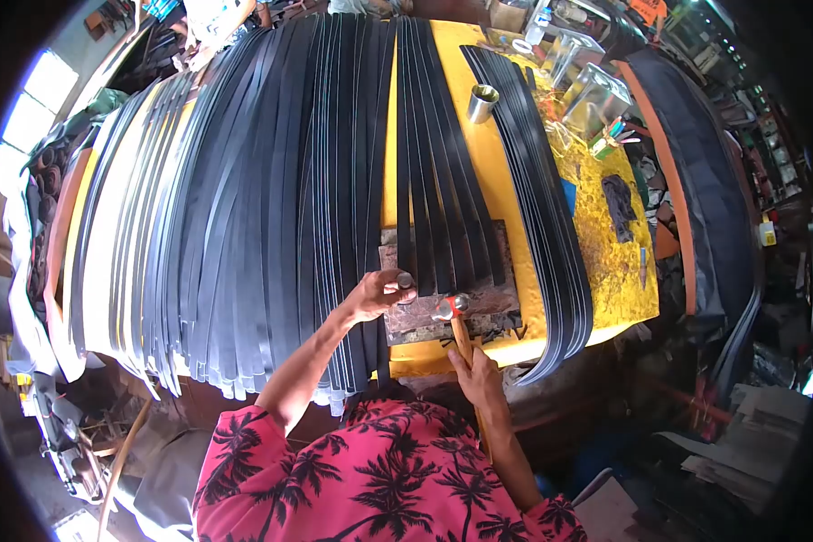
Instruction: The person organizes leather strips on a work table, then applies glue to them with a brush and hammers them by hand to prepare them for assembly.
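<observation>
My left hand (373, 296) is closed around a short metal punch (405, 282), held at the end of a black strip (404, 226). My right hand (481, 379) grips the wooden handle of a hammer (462, 334), whose red and silver head is just right of the punch. Under both tools lies a worn brown block (501, 298). Several black strips fan out from the far edge of the table, and their near ends rest on this block. Small dark offcuts (512, 327) lie along its front edge. The punch's lower tip is hard to make out.
Rows of long black strips (271, 163) cover the left of the yellow table (596, 262). Another bundle (551, 226) hangs over its front edge. At the right are a metal cup (482, 103), clear containers (596, 95), a pen holder (608, 140) and a dark cloth (618, 206).
</observation>
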`<state>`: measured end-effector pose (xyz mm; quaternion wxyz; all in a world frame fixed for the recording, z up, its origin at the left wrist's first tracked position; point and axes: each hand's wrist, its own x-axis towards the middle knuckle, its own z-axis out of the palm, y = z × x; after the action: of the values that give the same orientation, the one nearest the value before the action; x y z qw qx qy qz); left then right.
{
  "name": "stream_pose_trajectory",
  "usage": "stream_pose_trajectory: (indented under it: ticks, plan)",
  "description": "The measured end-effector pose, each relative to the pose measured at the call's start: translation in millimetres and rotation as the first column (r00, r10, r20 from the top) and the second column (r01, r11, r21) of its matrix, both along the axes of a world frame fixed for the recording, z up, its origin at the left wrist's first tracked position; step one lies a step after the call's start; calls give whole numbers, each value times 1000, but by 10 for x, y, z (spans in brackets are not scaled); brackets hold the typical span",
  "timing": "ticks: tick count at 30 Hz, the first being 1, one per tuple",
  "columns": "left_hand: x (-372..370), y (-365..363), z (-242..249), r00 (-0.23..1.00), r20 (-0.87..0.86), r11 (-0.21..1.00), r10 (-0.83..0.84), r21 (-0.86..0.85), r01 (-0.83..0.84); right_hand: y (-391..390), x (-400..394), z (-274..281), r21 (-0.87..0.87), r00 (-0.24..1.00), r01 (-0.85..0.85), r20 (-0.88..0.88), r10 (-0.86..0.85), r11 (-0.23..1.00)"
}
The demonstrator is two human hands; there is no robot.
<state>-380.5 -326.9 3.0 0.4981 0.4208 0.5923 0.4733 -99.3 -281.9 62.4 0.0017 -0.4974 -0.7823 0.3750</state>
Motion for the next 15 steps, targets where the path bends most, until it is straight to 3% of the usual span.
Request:
stream_pose_trajectory:
  ticks: [5, 15]
  plan:
    - [27, -14, 7, 998, 53, 999, 34, 9, -34, 16, 6, 41, -26, 1000, -6, -16, 5, 1000]
    - [34, -23, 2, 1000, -1, 1000, 23, -4, -23, 1, 35, -49, 45, 998, -26, -59, 28, 999]
